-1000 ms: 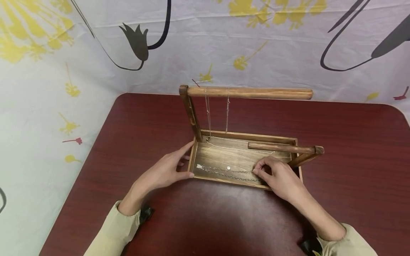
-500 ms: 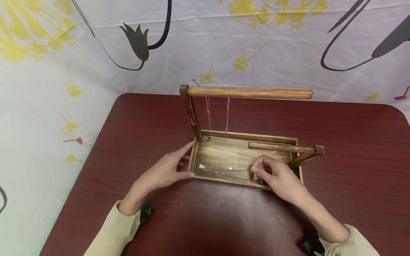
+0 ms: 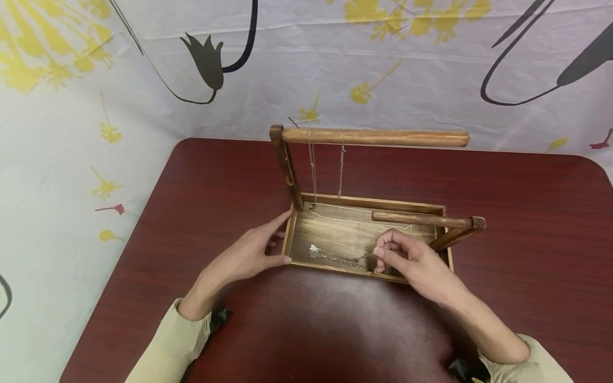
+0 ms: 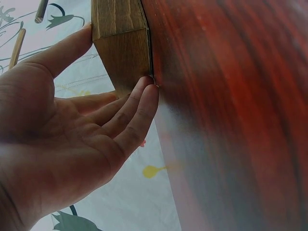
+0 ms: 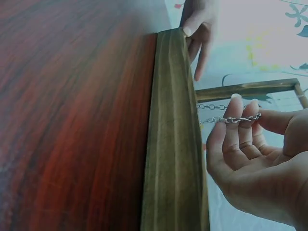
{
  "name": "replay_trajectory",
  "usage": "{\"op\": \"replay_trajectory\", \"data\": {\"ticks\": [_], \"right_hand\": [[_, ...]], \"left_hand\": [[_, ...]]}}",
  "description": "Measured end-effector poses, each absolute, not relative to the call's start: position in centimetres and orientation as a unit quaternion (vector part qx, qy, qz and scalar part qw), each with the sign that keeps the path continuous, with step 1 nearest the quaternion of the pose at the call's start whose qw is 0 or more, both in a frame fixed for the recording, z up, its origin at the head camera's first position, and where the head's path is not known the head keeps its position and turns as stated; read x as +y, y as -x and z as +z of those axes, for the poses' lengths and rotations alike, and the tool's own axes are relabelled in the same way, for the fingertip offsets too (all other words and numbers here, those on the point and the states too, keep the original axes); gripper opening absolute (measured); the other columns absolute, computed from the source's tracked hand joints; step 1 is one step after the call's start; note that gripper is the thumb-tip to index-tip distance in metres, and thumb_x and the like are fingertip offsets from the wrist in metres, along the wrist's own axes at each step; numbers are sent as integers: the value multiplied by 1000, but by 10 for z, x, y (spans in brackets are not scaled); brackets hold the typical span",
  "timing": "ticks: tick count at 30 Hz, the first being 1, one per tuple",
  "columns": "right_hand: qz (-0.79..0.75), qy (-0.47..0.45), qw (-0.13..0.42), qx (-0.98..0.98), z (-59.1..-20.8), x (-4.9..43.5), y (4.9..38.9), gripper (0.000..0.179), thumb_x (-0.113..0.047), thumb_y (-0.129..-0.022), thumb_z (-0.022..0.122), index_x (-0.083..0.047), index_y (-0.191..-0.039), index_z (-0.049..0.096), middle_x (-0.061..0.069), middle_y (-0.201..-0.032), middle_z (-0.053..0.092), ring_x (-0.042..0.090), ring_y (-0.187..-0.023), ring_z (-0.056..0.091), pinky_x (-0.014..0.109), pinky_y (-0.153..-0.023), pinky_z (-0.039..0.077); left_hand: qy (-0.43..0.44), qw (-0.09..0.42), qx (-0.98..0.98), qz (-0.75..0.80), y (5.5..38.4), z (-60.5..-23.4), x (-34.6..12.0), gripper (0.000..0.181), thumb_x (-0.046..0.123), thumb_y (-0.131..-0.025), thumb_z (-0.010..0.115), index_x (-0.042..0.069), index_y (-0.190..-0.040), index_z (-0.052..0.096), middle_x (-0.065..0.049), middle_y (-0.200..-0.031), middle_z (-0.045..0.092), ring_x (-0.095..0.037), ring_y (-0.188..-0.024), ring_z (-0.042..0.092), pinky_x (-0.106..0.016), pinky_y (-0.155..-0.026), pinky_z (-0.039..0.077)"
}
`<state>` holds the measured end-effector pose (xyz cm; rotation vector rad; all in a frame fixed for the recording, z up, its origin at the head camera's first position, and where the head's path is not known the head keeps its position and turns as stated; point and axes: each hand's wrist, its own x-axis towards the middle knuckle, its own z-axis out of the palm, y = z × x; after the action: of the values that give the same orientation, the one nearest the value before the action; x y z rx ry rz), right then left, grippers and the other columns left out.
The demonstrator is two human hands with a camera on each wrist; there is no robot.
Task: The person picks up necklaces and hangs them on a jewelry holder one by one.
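Note:
My right hand (image 3: 421, 266) pinches a silver chain necklace (image 3: 351, 261) between thumb and fingers, inside a wooden tray (image 3: 335, 229) near its front right. The necklace's pale pendant (image 3: 314, 249) lies at the chain's left end, over the tray's floor. In the right wrist view, chain links (image 5: 243, 119) run across the fingertips of that right hand (image 5: 260, 166). My left hand (image 3: 246, 252) touches the tray's left end, thumb at the front corner. In the left wrist view, this left hand (image 4: 82, 130) has fairly straight fingers against the tray's end wall (image 4: 125, 57).
A long wooden bar (image 3: 383, 137) rises above the tray on a left post (image 3: 286, 170), with thin chains (image 3: 341, 167) hanging from it. A shorter bar (image 3: 416, 218) on a right post stands close to the right hand. The dark red table (image 3: 335, 330) meets a patterned cloth (image 3: 297, 64) behind.
The pinched necklace has slid and lifted slightly, its pendant moving right. My right hand has shifted a little left and up. A small round disc seen earlier no longer shows distinctly. My left hand stays put.

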<state>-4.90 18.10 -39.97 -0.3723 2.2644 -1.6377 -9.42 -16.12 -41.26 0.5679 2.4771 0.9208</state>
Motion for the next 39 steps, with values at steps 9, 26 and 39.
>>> {"op": "replay_trajectory", "data": {"ticks": [9,26,39], "right_hand": [[-647,100,192,731,-386,175,47,19,-6,-101,55,12,-102,53,23,-85,58,17,-73,64,39,-64,60],[-674,87,210,702,-362,173,44,22,-10,-99,62,8,-110,60,19,-95,67,24,-78,67,41,-69,60],[-713,178,197,649,-347,175,45,29,5,-99,54,5,-127,62,18,-126,65,33,-98,70,50,-76,57]], "left_hand": [[-208,215,894,333,94,-412,-160,96,24,-86,80,24,-160,18,-6,-131,60,-14,-113,60,-31,-94,51],[-213,212,893,334,93,-412,-161,92,24,-87,80,21,-159,23,-2,-128,61,-12,-112,59,-30,-93,51],[-217,207,891,340,92,-412,-161,92,23,-86,80,20,-159,24,-3,-128,61,-12,-113,60,-29,-94,51]]}}
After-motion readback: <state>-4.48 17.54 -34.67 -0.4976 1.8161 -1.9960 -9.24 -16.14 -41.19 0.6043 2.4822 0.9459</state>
